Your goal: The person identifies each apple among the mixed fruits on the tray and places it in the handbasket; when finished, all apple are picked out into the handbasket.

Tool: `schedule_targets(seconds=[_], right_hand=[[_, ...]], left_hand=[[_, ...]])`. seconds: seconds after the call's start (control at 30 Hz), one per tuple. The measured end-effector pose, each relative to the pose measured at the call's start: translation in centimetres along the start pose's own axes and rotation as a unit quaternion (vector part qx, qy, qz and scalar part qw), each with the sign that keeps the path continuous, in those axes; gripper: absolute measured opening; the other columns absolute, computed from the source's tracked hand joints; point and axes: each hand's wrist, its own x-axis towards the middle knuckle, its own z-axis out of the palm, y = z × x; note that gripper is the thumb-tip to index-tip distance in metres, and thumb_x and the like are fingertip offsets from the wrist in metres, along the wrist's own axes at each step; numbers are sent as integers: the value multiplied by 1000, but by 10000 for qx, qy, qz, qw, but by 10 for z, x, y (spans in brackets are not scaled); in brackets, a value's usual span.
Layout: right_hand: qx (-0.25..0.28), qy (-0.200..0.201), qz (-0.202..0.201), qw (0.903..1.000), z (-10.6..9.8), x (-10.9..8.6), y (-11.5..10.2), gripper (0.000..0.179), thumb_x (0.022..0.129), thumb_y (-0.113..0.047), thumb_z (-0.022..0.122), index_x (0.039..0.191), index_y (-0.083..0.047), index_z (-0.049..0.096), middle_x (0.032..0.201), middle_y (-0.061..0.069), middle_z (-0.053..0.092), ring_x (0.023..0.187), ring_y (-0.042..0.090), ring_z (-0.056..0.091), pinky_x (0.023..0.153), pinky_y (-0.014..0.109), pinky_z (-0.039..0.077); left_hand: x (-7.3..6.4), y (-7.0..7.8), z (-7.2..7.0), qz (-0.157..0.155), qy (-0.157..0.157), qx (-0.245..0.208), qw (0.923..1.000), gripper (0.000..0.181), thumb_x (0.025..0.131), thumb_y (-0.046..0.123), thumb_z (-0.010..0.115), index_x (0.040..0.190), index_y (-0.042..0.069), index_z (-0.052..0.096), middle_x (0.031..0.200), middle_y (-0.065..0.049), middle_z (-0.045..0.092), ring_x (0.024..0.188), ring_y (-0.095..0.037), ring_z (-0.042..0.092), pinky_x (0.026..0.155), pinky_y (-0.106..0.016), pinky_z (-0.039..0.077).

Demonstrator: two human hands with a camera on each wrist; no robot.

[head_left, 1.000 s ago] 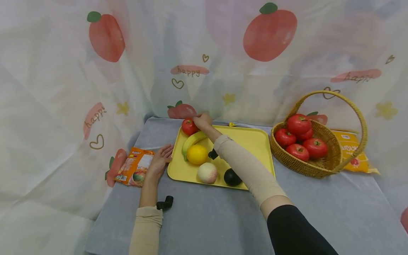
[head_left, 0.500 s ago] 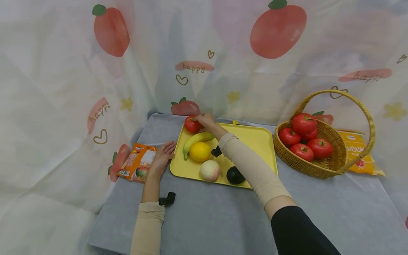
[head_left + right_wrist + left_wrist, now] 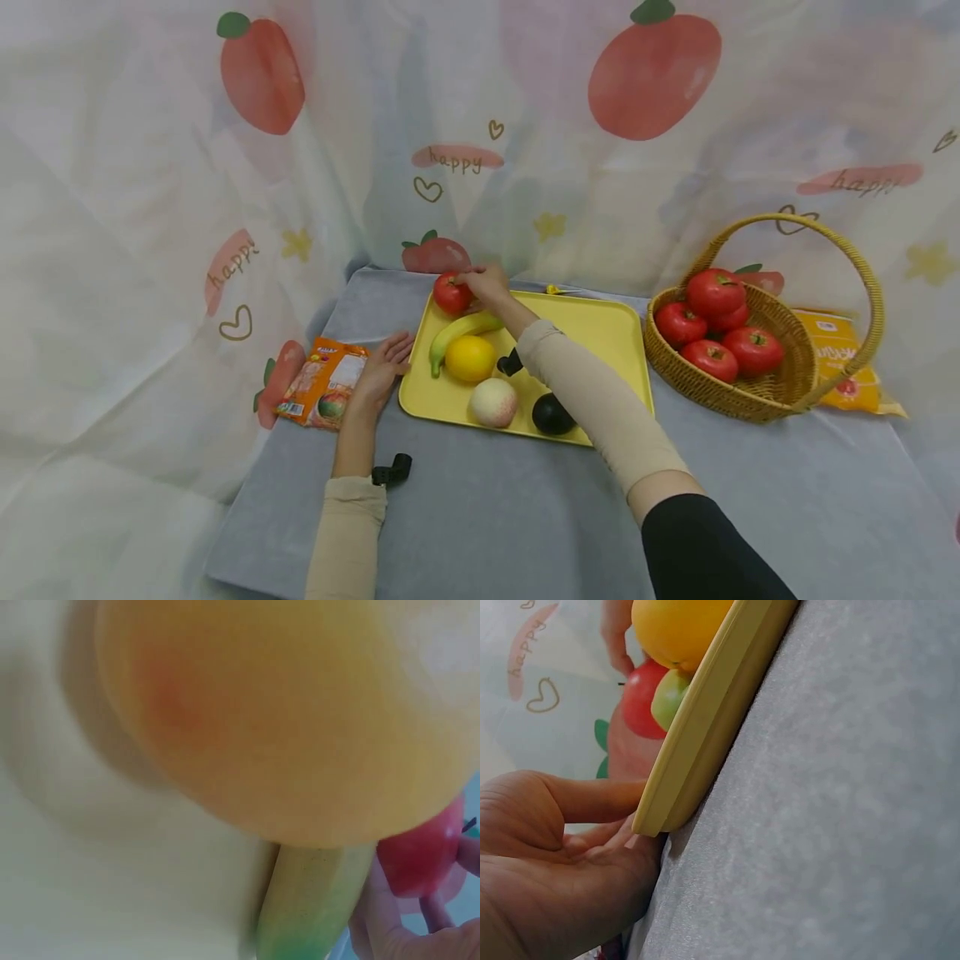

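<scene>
At the far left corner of the yellow tray (image 3: 600,313), my right hand (image 3: 489,287) grips a red apple (image 3: 452,294). In the right wrist view its fingers and thumb lie round the apple (image 3: 420,855), whose dark stem shows. My left hand (image 3: 382,367) rests against the tray's left edge, its fingers fairly straight. The left wrist view shows that hand (image 3: 562,862) touching the tray's corner (image 3: 667,795). Near the apple lie a banana (image 3: 452,336) and a rounded yellow-orange fruit (image 3: 470,358). A pale peach (image 3: 493,403) and a dark oval fruit (image 3: 552,414) sit along the tray's front.
To the right stands a wicker basket (image 3: 723,404) with a tall handle and several red fruits (image 3: 716,292). Behind it lies a yellow packet (image 3: 843,358). An orange packet (image 3: 322,383) is beside my left hand. A printed curtain (image 3: 555,183) hangs behind the grey-covered table (image 3: 480,517).
The head view has shifted slightly. My right hand has closed in from the apple's right side onto it. The left hand and the tray appear to stay in place.
</scene>
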Motion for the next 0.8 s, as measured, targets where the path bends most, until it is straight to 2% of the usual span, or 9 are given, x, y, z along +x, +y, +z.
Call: schedule_targets(seconds=[0.23, 0.8], right_hand=[[451, -253, -74, 9986, -6, -8, -2, 42, 90, -22, 81, 127, -6, 70, 132, 16, 62, 111, 38, 66, 84, 59, 60], [501, -504, -117, 9974, -23, -33, -19, 43, 94, -23, 77, 132, -6, 66, 138, 17, 59, 119, 39, 64, 93, 63, 56]], left_hand=[[0, -2, -1, 6, -28, 41, 10000, 68, 100, -20, 40, 163, -1, 25, 167, -21, 31, 155, -31, 30, 125, -45, 27], [-3, 2, 1, 1, -86, 57, 9999, 69, 100, -19, 41, 164, -1, 23, 167, -21, 29, 156, -31, 29, 125, -45, 26]])
